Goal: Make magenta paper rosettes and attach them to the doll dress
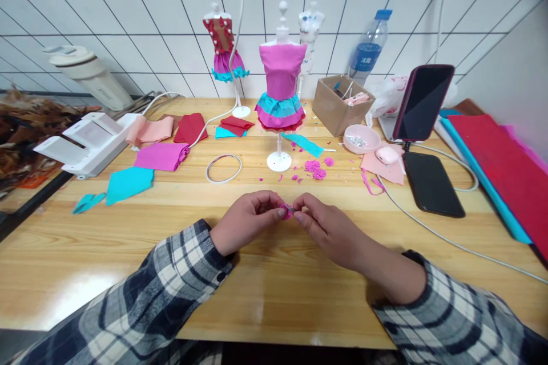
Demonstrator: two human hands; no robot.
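My left hand (pixel 256 218) pinches a small pink paper flower (pixel 286 214) between thumb and fingers. Fingertips of my right hand (pixel 326 222) close on a small, thin metallic thing (pixel 290 209) that touches the flower; its exact kind is too small to make out. Just beyond my hands lie several pleated pink flowers (pixel 315 170) and small pink scraps. Behind them a doll-sized dress form (pixel 283 68) stands upright on a round white base, wearing a pink bodice and a tiered turquoise and pink skirt.
Folded coloured pieces (pixel 161 156) and a hoop (pixel 224 169) lie left of the dress form. Right of it are a cardboard box (pixel 336 111), a pink bowl (pixel 358 147) of small shiny pieces, a propped phone (pixel 426 104) and a black phone (pixel 433 184). A white cable (pixel 445 244) crosses the right side.
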